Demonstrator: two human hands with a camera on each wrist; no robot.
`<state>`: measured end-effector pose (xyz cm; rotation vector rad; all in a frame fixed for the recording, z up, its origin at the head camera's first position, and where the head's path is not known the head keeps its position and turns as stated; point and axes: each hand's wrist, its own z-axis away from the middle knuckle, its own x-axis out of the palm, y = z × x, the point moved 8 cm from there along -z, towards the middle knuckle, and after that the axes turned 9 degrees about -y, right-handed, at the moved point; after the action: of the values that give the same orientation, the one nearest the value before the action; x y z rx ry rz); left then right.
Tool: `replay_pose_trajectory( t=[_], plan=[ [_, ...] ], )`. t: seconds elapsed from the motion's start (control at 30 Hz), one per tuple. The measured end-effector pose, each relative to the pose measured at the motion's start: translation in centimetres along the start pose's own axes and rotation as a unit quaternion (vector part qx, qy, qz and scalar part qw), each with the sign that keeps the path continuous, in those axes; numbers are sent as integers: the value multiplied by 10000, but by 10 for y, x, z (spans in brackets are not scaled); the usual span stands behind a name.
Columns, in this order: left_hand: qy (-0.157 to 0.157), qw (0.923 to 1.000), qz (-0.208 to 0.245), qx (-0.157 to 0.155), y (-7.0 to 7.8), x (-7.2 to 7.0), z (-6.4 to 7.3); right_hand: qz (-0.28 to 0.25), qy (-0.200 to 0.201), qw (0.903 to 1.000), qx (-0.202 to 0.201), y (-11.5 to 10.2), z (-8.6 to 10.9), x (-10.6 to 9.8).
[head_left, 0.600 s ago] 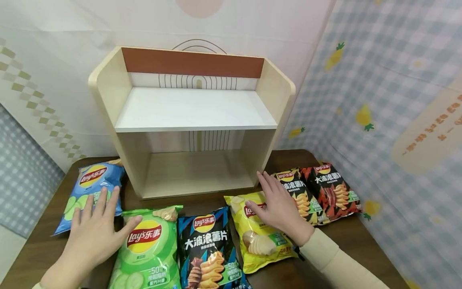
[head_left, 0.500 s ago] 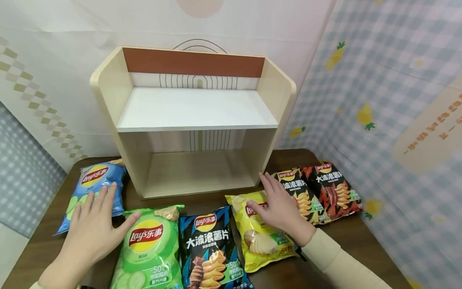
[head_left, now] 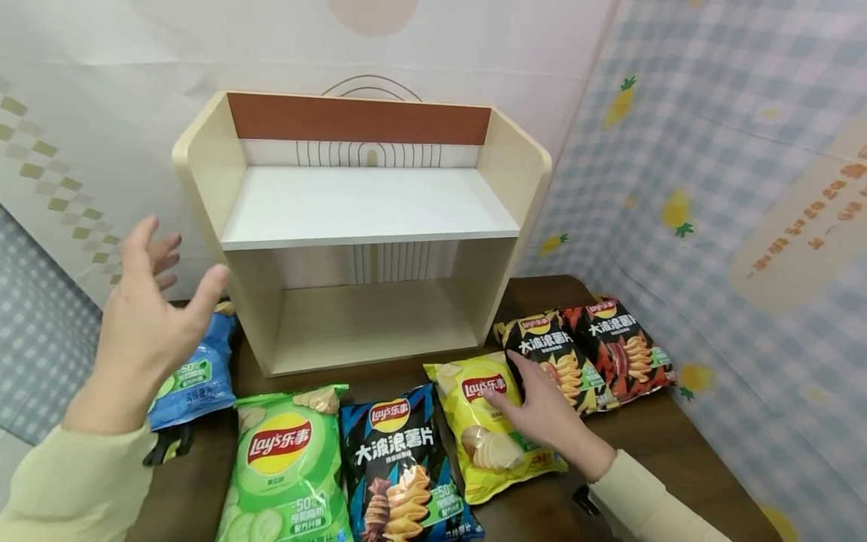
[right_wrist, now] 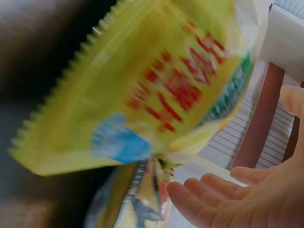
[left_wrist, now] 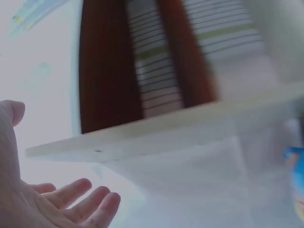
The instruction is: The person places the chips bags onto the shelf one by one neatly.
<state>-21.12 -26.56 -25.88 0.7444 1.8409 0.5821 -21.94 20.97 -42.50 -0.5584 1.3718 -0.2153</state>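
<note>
My left hand (head_left: 142, 320) is raised at the left, fingers spread and loosely bent, holding nothing. In the head view it overlaps the blue chip bag (head_left: 206, 376) and stands beside the shelf's left side. The left wrist view shows its fingers (left_wrist: 102, 206) apart from the shelf side. My right hand (head_left: 545, 410) hovers with relaxed, parted fingers over the yellow chip bag (head_left: 484, 444), beside a black-and-gold chip bag (head_left: 552, 354). Its palm shows in the right wrist view, where the yellow bag's crimped end looms close to the camera.
A two-tier wooden shelf (head_left: 369, 207) stands at the back of the dark table (head_left: 650, 452). In front lie a green chip bag (head_left: 284, 474) and a black-and-blue one (head_left: 406, 459). A red-and-black chip bag (head_left: 626, 350) lies far right. Cloth hangings (head_left: 684, 143) border the table.
My left hand has lifted up and left from above the blue and green bags, turning sideways. My right hand has shifted slightly down and right, uncovering more of the black-and-gold bag.
</note>
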Motion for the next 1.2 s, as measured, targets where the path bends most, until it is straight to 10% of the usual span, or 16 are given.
replay_pose_trajectory(
  t=[0.3,0.6,1.2],
  plan=[
    [448,9970,514,365,37,-19,-55,-307,-321,9987,251,13,14,19],
    [1209,9904,-223,625,51,-25,-85,-553,-546,9953,582,11,25,25],
    [1355,9874,-445,686,46,-20,-91,-1006,-727,9882,894,31,9,37]
  ],
)
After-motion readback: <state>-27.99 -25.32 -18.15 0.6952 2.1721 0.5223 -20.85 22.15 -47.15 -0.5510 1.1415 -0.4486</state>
